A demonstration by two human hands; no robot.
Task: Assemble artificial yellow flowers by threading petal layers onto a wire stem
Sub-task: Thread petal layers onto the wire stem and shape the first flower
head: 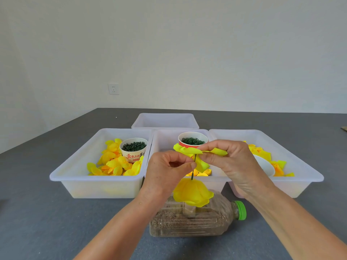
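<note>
I am pinching the wire stem (pixel 194 167) with my left hand (pixel 167 169) while my right hand (pixel 228 158) is holding a petal layer (pixel 189 151) at its tip, above the bench (pixel 56 222). I should be keeping the stem steady, centring the hole, then sliding down toward the flower (pixel 192 192).

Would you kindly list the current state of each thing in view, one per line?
Left hand: pinching the wire stem.
Right hand: pinching a petal layer at the stem's top.
Yellow flower: threaded lower on the stem.
Plastic bottle: lying on its side, capped, filled with grain.
Far tray: looks empty.
Left paper cup: upright, full of green pieces.
</note>
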